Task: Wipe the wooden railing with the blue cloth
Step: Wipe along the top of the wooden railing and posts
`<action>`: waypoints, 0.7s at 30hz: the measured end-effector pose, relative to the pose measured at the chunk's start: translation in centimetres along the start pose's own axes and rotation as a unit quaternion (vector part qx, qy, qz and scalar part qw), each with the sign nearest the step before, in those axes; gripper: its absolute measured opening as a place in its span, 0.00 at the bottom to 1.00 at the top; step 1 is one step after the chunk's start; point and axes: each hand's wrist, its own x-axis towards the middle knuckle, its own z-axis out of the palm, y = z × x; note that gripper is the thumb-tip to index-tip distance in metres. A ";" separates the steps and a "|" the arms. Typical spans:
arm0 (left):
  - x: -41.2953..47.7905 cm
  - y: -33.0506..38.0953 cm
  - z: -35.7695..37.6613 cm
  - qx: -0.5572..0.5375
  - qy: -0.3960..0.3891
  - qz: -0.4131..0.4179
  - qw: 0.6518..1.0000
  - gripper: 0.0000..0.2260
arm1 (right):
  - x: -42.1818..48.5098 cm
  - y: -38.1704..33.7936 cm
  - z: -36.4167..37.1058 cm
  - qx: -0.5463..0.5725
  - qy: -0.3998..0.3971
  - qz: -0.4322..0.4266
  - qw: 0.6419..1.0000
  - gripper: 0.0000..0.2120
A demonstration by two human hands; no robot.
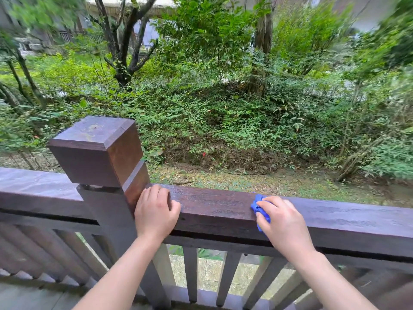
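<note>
The person stands at a dark wooden railing (pixel 219 204) that looks out on green shrubs (pixel 223 113) and trees. The left hand (pixel 155 212) rests on the top rail right beside the square post (pixel 98 151), fingers curled loosely over the far edge, gripping only the wood. The right hand (pixel 283 222) lies further along the same rail, fingers closed around a bunched blue cloth (pixel 260 209) pressed flat against the rail's top and front face. Slats (pixel 192 274) stand below.

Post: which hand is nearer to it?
Left. The left hand grips the rail right beside the post; the right hand, pressing the cloth, is farther along.
</note>
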 end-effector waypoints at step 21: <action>-5.0 27.0 -0.1 -0.044 -0.148 0.255 0.955 0.23 | -5.3 13.1 -12.1 -0.045 0.006 0.167 0.985 0.05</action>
